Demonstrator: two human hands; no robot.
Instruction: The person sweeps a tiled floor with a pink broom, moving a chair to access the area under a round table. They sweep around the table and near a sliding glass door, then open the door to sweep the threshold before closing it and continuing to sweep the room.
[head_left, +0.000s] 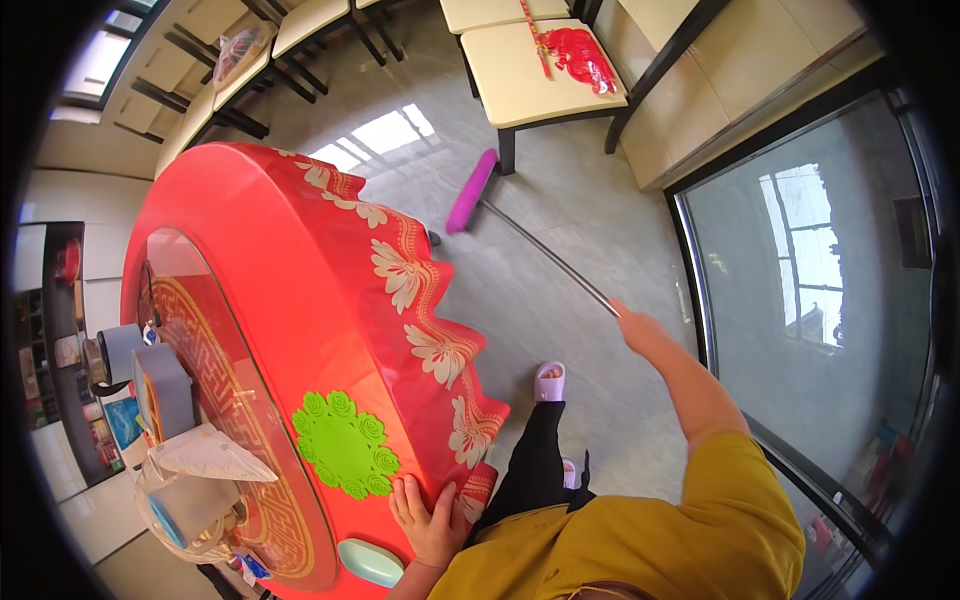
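My right hand (634,324) is closed round the upper end of a broom's metal handle (560,262). The broom's long magenta head (472,192) rests on the grey floor, between the table and a chair. My left hand (432,518) lies on the edge of the red tablecloth (300,290), holding nothing, with its fingers stretched out. Its fingertips are close to a green flower-edged mat (347,445). Beside that hand sits a pale green dish (370,562).
A chair (545,95) with a red item on its seat stands near the broom head. More chairs (310,25) line the far left. The table carries a glass turntable (215,340), grey containers (165,385) and a bag. A dark-framed glass door (810,250) is at the right.
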